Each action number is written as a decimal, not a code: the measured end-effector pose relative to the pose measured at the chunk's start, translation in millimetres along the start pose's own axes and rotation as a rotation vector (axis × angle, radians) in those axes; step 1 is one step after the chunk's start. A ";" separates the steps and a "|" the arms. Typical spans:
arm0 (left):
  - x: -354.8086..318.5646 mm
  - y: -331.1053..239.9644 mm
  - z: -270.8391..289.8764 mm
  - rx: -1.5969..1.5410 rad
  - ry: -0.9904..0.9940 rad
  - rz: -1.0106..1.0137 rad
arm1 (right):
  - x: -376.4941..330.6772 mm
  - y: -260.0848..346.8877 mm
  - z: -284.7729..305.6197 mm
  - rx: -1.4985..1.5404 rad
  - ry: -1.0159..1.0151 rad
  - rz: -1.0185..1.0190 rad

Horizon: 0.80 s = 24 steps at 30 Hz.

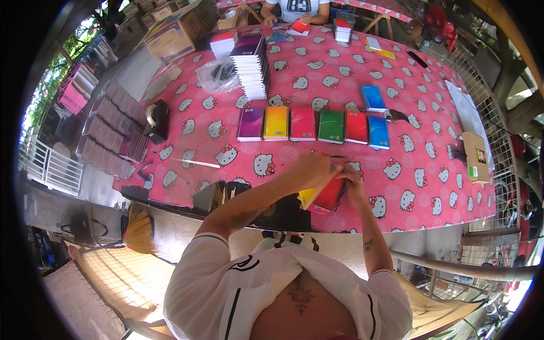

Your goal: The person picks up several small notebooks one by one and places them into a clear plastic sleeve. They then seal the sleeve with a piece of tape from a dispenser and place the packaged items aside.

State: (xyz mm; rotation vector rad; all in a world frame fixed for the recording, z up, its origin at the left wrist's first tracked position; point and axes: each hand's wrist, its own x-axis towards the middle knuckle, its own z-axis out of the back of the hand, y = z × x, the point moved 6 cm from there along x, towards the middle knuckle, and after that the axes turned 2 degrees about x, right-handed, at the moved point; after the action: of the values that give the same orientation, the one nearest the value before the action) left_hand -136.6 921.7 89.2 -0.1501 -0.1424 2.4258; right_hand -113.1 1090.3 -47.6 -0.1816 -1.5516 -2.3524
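Evidently, a red notebook (330, 195) is held close to the near edge of the table, with a yellow notebook (306, 196) fanned out at its left and a strip of pink showing beneath. Its upper right corner is gripped by the right hand (353, 177), whose fingers are bent closely around it. The upper edge is met by the left hand (318, 168), reached across from the left; its fingertips are partly hidden, so how far they are closed, and on what, cannot be told.

Just beyond the hands, a row of spiral notebooks is laid out: purple (250, 124), yellow (276, 123), pink (302, 124), green (331, 125), red (356, 126) and blue (378, 132). Behind the last, another blue notebook (373, 98) is placed. Farther back, a tall notebook stack (253, 71) is topped by a purple cover, with a clear plastic bag (215, 78) set beside it. At the left, a black tape dispenser (158, 122) is flanked by piles of spiral-bound books (110, 139). All is spread over a pink tablecloth (317, 54) patterned with white cat faces. Across the table, a red-covered item (300, 26) is handled by another person (297, 8).
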 end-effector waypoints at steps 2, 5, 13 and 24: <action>14.6 1.5 -40.3 -0.163 -0.050 -0.029 | -6.2 -2.7 5.3 0.024 -0.148 -0.090; 10.5 47.0 -56.6 -0.116 -0.229 0.045 | -36.0 7.5 5.1 0.339 -0.365 -0.374; -93.0 286.1 -36.6 -0.013 -0.382 1.141 | -56.7 30.2 -42.0 0.310 -0.426 -0.403; -16.5 -6.2 19.8 -0.278 -0.015 -0.435 | -56.5 34.1 -28.5 0.742 -0.564 -0.632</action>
State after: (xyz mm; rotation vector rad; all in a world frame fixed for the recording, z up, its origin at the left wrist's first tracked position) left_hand -123.1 914.3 110.8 -0.2018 -0.4695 1.9649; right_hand -46.8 1062.8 -45.0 -0.2057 -3.0120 -1.9920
